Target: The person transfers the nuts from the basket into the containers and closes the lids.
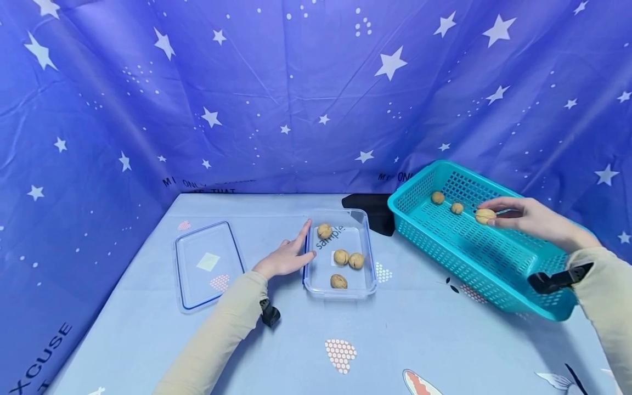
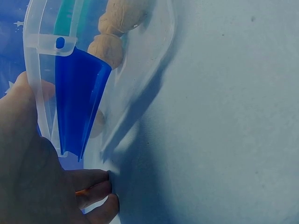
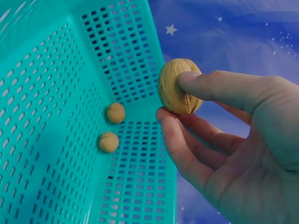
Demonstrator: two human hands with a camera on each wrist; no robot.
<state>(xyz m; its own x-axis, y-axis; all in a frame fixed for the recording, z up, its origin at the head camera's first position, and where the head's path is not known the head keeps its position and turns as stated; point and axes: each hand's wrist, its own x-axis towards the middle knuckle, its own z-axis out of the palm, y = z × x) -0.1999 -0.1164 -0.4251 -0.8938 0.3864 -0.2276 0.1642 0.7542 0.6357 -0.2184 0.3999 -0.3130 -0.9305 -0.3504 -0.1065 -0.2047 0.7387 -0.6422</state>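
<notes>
My right hand point(image 1: 530, 219) pinches a walnut point(image 3: 180, 86) between thumb and fingertips above the turquoise basket point(image 1: 434, 241). Two more walnuts lie on the basket floor, one walnut point(image 3: 115, 113) near the far end and another walnut point(image 3: 108, 142) beside it. On the left, my left hand point(image 1: 285, 258) rests against the side of a clear plastic box point(image 1: 364, 285), index finger and thumb spread along its rim. Several walnuts sit in the box, among them a walnut point(image 1: 324, 231) at the back and a walnut point(image 1: 338, 281) at the front. A blue flap point(image 2: 79, 100) hangs on the box's side.
A clear lid point(image 1: 197, 285) with a blue seal lies flat left of the box. Between box and basket is a black patch point(image 1: 375, 211) at the table's back edge. A blue star-printed curtain point(image 1: 306, 99) hangs behind the pale blue tablecloth point(image 1: 296, 351).
</notes>
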